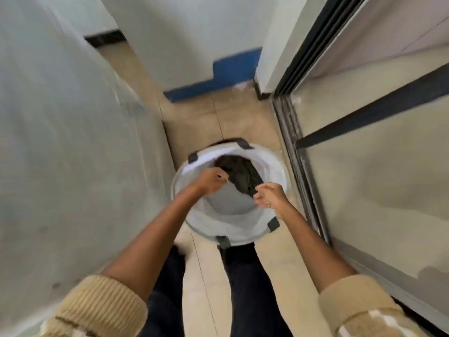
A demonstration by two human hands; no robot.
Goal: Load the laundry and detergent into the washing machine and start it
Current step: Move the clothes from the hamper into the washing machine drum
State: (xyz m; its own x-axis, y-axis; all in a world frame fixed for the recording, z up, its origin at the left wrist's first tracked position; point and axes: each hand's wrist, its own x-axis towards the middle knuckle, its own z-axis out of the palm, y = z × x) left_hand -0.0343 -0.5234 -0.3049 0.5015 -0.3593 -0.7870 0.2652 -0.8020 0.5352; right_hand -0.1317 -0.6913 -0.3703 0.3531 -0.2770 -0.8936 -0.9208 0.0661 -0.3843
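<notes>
A round white laundry basket [243,227] with dark strap tabs stands on the tiled floor between my feet and the wall. Dark laundry [243,173] lies in its far half. My left hand [210,181] reaches inside the basket, fingers curled down at the near edge of the dark laundry; the blur hides whether it grips the cloth. My right hand [269,197] hovers over the basket's right side with loosely curled fingers and holds nothing. A large pale surface [73,154] fills the left side, too blurred to identify.
A sliding glass door with a dark metal frame and floor track [298,166] runs along the right. A white wall with a blue skirting [218,81] closes the narrow passage ahead. My dark trousers [245,276] show just behind the basket.
</notes>
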